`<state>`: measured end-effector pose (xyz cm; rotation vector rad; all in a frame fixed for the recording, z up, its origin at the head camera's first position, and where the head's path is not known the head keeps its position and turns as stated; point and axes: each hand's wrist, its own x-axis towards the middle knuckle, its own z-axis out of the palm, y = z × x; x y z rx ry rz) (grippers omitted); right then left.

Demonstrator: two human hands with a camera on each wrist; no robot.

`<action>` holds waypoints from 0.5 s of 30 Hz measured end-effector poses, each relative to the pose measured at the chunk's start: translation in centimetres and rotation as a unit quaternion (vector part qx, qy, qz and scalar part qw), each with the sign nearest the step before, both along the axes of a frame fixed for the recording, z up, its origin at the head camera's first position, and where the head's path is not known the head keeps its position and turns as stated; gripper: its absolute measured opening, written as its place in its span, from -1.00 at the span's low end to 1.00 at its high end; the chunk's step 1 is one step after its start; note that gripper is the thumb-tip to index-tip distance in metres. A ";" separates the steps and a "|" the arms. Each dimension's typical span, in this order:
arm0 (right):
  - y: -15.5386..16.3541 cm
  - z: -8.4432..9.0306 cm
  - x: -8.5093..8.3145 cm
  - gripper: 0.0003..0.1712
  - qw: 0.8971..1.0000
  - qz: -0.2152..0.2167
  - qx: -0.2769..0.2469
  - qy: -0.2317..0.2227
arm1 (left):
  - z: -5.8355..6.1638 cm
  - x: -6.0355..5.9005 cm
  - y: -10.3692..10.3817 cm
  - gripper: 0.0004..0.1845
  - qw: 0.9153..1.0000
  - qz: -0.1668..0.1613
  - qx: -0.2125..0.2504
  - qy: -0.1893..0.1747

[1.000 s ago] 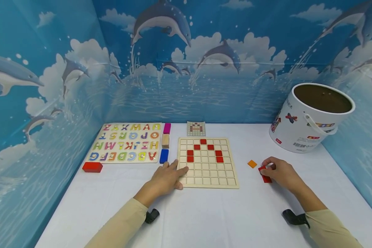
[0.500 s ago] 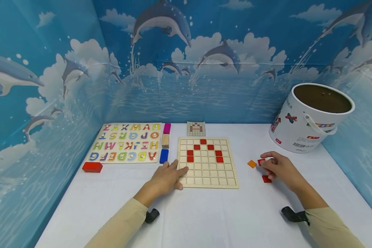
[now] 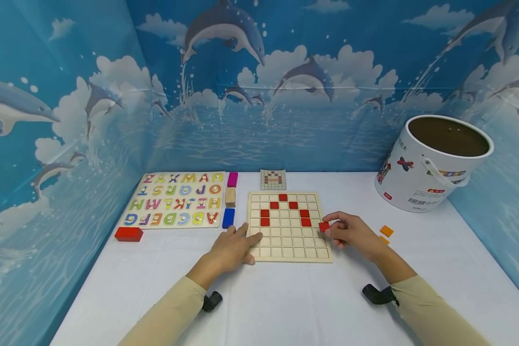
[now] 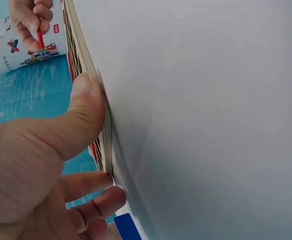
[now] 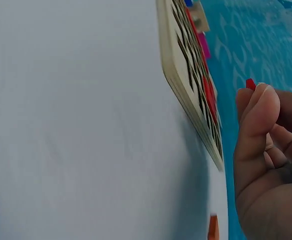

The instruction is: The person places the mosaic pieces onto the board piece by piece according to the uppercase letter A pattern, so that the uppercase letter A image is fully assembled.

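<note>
My right hand [image 3: 350,234] pinches a small red square tile [image 3: 324,227] between thumb and fingertips, at the right edge of a wooden grid board [image 3: 289,241]. In the right wrist view only a corner of the red tile [image 5: 250,84] shows above the thumb. Several red tiles [image 3: 305,222] sit in cells of the board's upper half, in an arch shape. My left hand [image 3: 230,249] rests at the board's left edge with its fingers spread. In the left wrist view its thumb [image 4: 85,107] touches the board's side.
Orange tiles [image 3: 387,231] lie right of my right hand. A small pattern card [image 3: 273,179] lies behind the board. An alphabet puzzle board [image 3: 177,199], a blue block [image 3: 228,218], other blocks and a red block [image 3: 128,234] are on the left. A white bucket [image 3: 428,168] stands at back right.
My right hand has picked up a red tile from the table and carried it left to the board's right edge. Orange tiles now show where that hand was. My left hand stays in place.
</note>
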<state>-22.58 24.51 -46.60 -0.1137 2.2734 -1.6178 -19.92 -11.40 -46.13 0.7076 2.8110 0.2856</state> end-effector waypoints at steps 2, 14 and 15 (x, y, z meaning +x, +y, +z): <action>-1.1 -0.2 -0.1 -0.41 1.000 0.012 0.001 -0.004 | -0.1 0.0 0.0 -0.24 1.000 -0.001 0.000 0.000; -4.6 -0.8 -0.8 -0.72 0.984 0.034 0.154 0.084 | -0.1 -0.1 -0.1 -0.24 1.000 0.001 -0.003 -0.001; -4.7 -0.9 -0.8 -0.73 0.982 0.034 0.165 0.088 | -0.1 -0.1 -0.1 -0.24 1.000 0.001 -0.004 -0.001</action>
